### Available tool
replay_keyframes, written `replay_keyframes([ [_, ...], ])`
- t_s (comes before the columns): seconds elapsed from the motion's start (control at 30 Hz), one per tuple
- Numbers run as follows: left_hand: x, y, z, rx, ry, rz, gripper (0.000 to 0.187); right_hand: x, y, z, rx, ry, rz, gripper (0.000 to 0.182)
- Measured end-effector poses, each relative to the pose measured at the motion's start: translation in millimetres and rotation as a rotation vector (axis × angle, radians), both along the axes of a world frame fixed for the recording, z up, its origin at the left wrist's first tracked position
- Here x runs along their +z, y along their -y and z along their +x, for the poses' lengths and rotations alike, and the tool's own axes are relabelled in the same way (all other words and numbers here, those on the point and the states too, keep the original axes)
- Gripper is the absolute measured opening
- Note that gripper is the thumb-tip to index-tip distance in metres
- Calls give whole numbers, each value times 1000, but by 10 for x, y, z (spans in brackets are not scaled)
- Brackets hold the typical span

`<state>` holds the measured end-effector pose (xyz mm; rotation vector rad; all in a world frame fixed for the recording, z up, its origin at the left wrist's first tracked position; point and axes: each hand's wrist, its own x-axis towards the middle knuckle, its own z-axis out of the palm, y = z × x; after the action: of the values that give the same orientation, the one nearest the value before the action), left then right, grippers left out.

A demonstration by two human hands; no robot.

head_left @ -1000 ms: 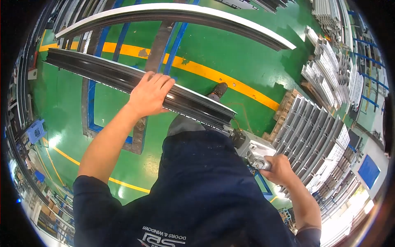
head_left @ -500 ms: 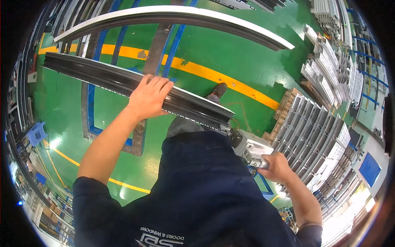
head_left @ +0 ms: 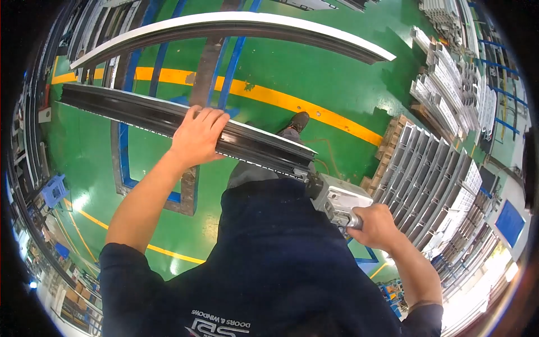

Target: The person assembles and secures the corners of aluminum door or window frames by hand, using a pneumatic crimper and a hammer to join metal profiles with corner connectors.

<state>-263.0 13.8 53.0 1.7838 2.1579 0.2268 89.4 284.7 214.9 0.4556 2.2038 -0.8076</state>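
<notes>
My left hand (head_left: 197,136) grips a long black metal profile (head_left: 135,112) from above, near its middle, with the fingers wrapped over its far edge. The near edge of the profile shows a dashed white strip. My right hand (head_left: 376,226) is closed around the handle of a silver power tool (head_left: 345,199). The tool's front end meets the right end of the profile. Beyond it lies a second long profile (head_left: 236,23), white on top and dark below, appearing curved in the view.
A dark and blue metal frame (head_left: 188,188) stands under the profiles. At the right, a wooden pallet (head_left: 387,147) bears stacked grey profiles (head_left: 424,185). More profiles (head_left: 443,84) lie at the upper right. A blue stool (head_left: 54,191) stands at the left.
The left end of the held profile has moved down slightly in the view. The tool has shifted slightly left, with its front end still at the profile's right end.
</notes>
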Motion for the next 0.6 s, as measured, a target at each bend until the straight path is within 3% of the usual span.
replay_keyframes([
  [0.6,80,284,-416,58,-36,-67,94,-11,130,-650,93,-120,6,29],
])
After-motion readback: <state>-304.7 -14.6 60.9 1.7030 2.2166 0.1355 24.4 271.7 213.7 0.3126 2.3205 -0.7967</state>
